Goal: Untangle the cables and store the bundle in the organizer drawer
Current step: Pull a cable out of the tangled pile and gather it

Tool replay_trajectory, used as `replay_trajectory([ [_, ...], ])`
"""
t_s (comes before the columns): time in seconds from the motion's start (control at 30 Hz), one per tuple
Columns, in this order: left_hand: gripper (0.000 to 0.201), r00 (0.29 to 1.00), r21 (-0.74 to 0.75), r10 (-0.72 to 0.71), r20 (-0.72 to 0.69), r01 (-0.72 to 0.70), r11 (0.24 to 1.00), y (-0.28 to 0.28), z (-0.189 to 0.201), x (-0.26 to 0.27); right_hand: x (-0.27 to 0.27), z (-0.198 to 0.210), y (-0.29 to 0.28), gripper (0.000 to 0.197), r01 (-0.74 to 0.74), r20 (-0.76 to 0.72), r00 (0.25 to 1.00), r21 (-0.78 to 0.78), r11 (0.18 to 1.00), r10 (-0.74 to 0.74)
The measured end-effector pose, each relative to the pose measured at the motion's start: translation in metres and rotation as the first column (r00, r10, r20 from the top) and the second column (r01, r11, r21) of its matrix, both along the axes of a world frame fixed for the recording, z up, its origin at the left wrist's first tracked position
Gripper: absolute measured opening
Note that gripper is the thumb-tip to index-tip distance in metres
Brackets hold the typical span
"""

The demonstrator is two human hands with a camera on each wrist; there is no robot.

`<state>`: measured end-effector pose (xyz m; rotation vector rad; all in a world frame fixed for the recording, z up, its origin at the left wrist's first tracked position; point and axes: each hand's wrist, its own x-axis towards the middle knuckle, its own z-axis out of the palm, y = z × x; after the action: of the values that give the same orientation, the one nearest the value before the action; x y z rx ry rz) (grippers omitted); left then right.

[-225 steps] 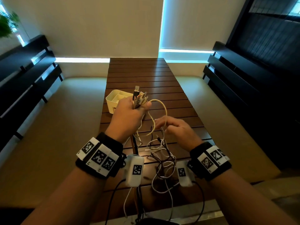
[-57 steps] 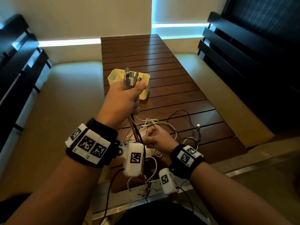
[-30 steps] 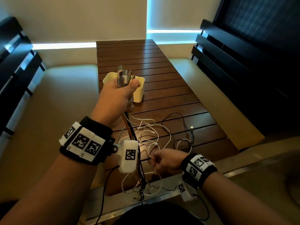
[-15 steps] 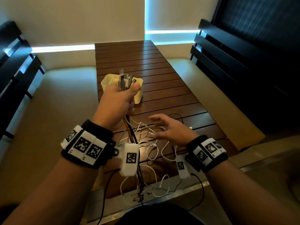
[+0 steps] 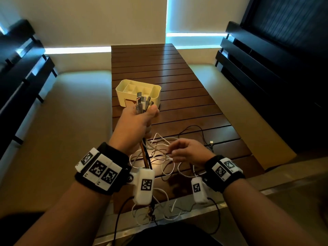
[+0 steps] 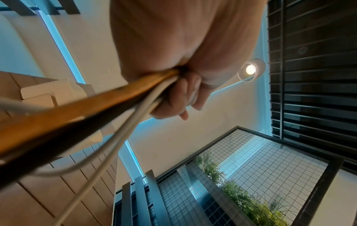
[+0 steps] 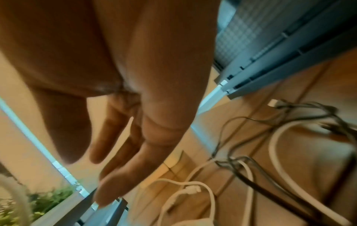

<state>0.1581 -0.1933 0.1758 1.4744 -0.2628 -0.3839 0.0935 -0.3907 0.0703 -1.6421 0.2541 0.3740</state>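
My left hand is raised above the table and grips a bundle of cable ends, with metal plugs sticking out above the fist. In the left wrist view the fingers curl round orange, black and white cords. Loose white and black cables lie tangled on the wooden table below. My right hand hovers over that tangle with its fingers loosely extended, holding nothing. The cream organizer, with open compartments, stands just beyond my left fist.
The slatted wooden table stretches away towards the wall. Padded benches flank it on both sides, with dark slatted backs. A small plug lies at the right end of a black cable. A metal rail edges the near side.
My right hand released the cable it had pulled towards me and came back up over the tangle, fingers now loose. The left hand kept its grip on the plug ends.
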Motion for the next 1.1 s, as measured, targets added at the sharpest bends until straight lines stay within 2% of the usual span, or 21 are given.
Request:
replay_trajectory([
  [0.1, 0.027, 1.0, 0.001, 0.015, -0.009, -0.015, 1.0, 0.002, 0.0, 0.002, 0.004, -0.031, 0.001, 0.01, 0.208, -0.076, 0.974, -0.08, 0.975, -0.214],
  [0.2, 0.025, 1.0, -0.01, 0.015, -0.022, -0.015, 1.0, 0.003, 0.001, 0.002, 0.008, -0.053, 0.013, 0.004, 0.231, -0.148, 0.96, -0.063, 0.971, -0.238],
  [0.27, 0.025, 0.999, -0.01, 0.018, -0.029, -0.018, 1.0, 0.003, 0.0, 0.003, 0.012, -0.069, 0.021, 0.016, 0.189, -0.184, 0.96, -0.134, 0.973, -0.212],
  [0.33, 0.029, 0.999, -0.015, 0.02, -0.038, -0.021, 1.0, 0.003, 0.0, 0.004, 0.015, -0.077, 0.03, 0.035, 0.082, -0.198, 0.968, -0.339, 0.937, -0.156],
  [0.4, 0.032, 0.999, -0.025, 0.016, -0.042, -0.017, 1.0, 0.002, 0.0, 0.004, 0.015, -0.08, 0.036, 0.042, -0.061, -0.173, 0.983, -0.594, 0.802, -0.053],
  [0.47, 0.033, 0.999, -0.029, 0.014, -0.043, -0.015, 0.999, 0.002, 0.0, 0.004, 0.016, -0.083, 0.036, 0.03, -0.124, -0.145, 0.989, -0.69, 0.713, 0.032],
  [0.53, 0.031, 0.999, -0.027, 0.021, -0.048, -0.022, 0.999, 0.003, 0.001, 0.005, 0.019, -0.084, 0.032, 0.015, -0.117, -0.137, 0.99, -0.694, 0.711, 0.029],
  [0.57, 0.029, 0.999, -0.025, 0.025, -0.047, -0.026, 0.999, 0.003, 0.001, 0.006, 0.02, -0.083, 0.029, 0.014, -0.091, -0.133, 0.991, -0.68, 0.727, 0.0],
  [0.63, 0.031, 0.998, -0.015, 0.036, -0.046, -0.037, 0.999, 0.003, 0.001, 0.007, 0.023, -0.082, 0.023, 0.019, -0.02, -0.109, 0.992, -0.638, 0.77, -0.065],
  [0.7, 0.038, 0.998, -0.013, 0.044, -0.05, -0.045, 0.999, -0.001, 0.002, 0.007, 0.027, -0.076, 0.023, 0.038, -0.007, -0.087, 0.994, -0.651, 0.759, -0.065],
  [0.77, 0.044, 0.998, -0.016, 0.04, -0.045, -0.041, 0.999, -0.006, 0.004, 0.007, 0.031, -0.074, 0.027, 0.053, -0.096, -0.128, 0.992, -0.707, 0.701, 0.006],
  [0.83, 0.045, 0.999, -0.021, 0.031, -0.037, -0.032, 0.999, -0.009, 0.006, 0.007, 0.031, -0.075, 0.032, 0.056, -0.28, -0.248, 0.959, -0.761, 0.585, 0.137],
  [0.9, 0.045, 0.999, -0.022, 0.029, -0.034, -0.03, 0.999, -0.011, 0.007, 0.009, 0.027, -0.076, 0.034, 0.047, -0.392, -0.329, 0.92, -0.794, 0.464, 0.214],
  [0.93, 0.045, 0.999, -0.019, 0.031, -0.032, -0.031, 0.999, -0.012, 0.008, 0.009, 0.025, -0.077, 0.033, 0.039, -0.395, -0.33, 0.918, -0.808, 0.437, 0.219],
  [1.0, 0.044, 0.999, -0.017, 0.034, -0.027, -0.034, 0.999, -0.013, 0.009, 0.011, 0.024, -0.073, 0.029, 0.028, -0.345, -0.281, 0.938, -0.818, 0.461, 0.203],
  [1.03, 0.044, 0.999, -0.017, 0.038, -0.028, -0.038, 0.999, -0.014, 0.009, 0.011, 0.025, -0.071, 0.026, 0.023, -0.291, -0.233, 0.956, -0.807, 0.513, 0.176],
  [1.1, 0.043, 0.998, -0.021, 0.046, -0.033, -0.046, 0.999, -0.015, 0.009, 0.012, 0.027, -0.063, 0.018, 0.014, -0.106, -0.106, 0.993, -0.716, 0.69, 0.043],
])
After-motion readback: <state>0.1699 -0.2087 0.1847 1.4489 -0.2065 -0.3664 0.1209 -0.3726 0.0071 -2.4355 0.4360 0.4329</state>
